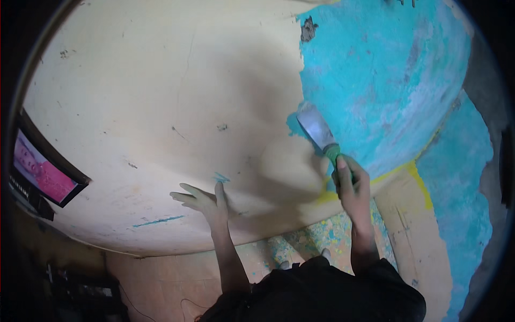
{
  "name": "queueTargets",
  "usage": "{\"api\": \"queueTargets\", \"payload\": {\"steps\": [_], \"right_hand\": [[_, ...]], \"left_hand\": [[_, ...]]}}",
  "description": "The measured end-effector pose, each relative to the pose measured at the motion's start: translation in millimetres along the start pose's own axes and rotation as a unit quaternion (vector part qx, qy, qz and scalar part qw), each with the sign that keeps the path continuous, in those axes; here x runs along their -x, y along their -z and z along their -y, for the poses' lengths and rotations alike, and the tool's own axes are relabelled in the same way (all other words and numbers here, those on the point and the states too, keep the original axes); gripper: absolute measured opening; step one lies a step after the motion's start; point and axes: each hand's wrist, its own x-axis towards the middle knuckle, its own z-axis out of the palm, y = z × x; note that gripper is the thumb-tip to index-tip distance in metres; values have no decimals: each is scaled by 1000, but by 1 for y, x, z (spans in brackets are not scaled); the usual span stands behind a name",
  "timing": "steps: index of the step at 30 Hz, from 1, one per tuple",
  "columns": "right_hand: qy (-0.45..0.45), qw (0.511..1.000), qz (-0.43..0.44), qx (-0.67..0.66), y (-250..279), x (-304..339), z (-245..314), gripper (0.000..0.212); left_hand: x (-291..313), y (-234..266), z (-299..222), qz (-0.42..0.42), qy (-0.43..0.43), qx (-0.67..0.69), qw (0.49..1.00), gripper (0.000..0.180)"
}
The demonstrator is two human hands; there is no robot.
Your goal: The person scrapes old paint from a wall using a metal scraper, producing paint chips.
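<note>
My right hand (pixel 351 185) is wrapped round the green handle of a scraper (pixel 317 127). Its broad metal blade points up and to the left, lying at the ragged border between the cream paint (pixel 214 80) and the exposed turquoise layer (pixel 370 70). Fingers spread, my left hand (pixel 206 201) is at the cream wall, lower and to the left of the scraper, holding nothing. Small turquoise scratches (pixel 220 177) show just above its fingertips. Whether the left palm presses on the wall I cannot tell.
Paint flakes (pixel 316 236) litter the floor below the wall. A framed picture (pixel 45 166) hangs at the left. Dark equipment (pixel 88 295) stands at the lower left, with a thin cable (pixel 188 303) on the floor. Yellow paint (pixel 421 185) edges the wall's corner at right.
</note>
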Motion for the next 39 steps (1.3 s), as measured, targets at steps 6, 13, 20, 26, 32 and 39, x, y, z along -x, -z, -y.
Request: {"api": "queueTargets", "payload": {"steps": [6,13,20,26,32,39], "right_hand": [[20,1000,10,17,-8,8,-18,30],[8,1000,-5,15,-19,5,-20,35],[66,996,-57,17,-35,-13,11,31],[-12,998,-69,-8,-31,10,-18,30],[62,992,-112,17,-46,14,-16,27],[47,992,-118,28,-46,17,-17,27]], "left_hand": [[-3,-8,8,8,10,-27,1000,110],[-5,-12,9,20,37,-76,996,115],[-6,-22,22,7,11,-67,998,118],[-3,-25,33,1,-12,-98,995,119],[-5,-28,34,-11,-34,-80,996,118],[-5,-30,37,-3,-47,-79,996,119]]}}
